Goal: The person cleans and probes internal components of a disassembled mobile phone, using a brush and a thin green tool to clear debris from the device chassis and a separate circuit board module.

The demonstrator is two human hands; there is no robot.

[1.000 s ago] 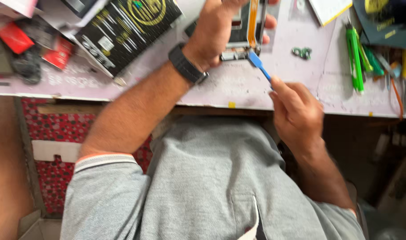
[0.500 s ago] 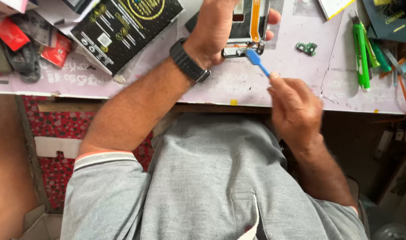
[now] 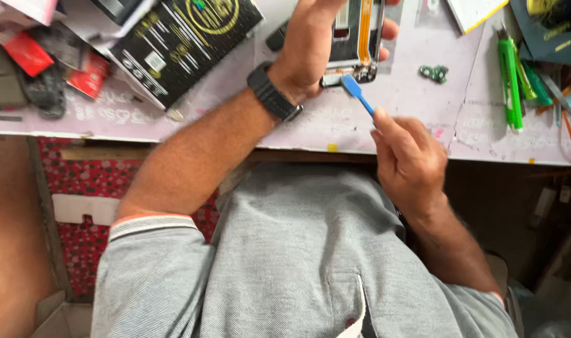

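Black box (image 3: 182,40) (yellow round emblem) lies left; left hand (image 3: 310,44) grips opened phone (image 3: 355,37), right hand (image 3: 407,159) pinches blue pry tool (image 3: 357,94).

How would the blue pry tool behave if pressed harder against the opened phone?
The blue pry tool looks thin and plastic, so it would probably flex rather than gouge. Its flat tip sits at the phone edge and might slip off. Pinched in the right hand, it seems light.

Black printed cardboard box (image 3: 185,40), green plastic utility knife (image 3: 509,84), small green circuit part (image 3: 435,72), red packets (image 3: 32,53) lay on the pale pink surface (image 3: 410,119)
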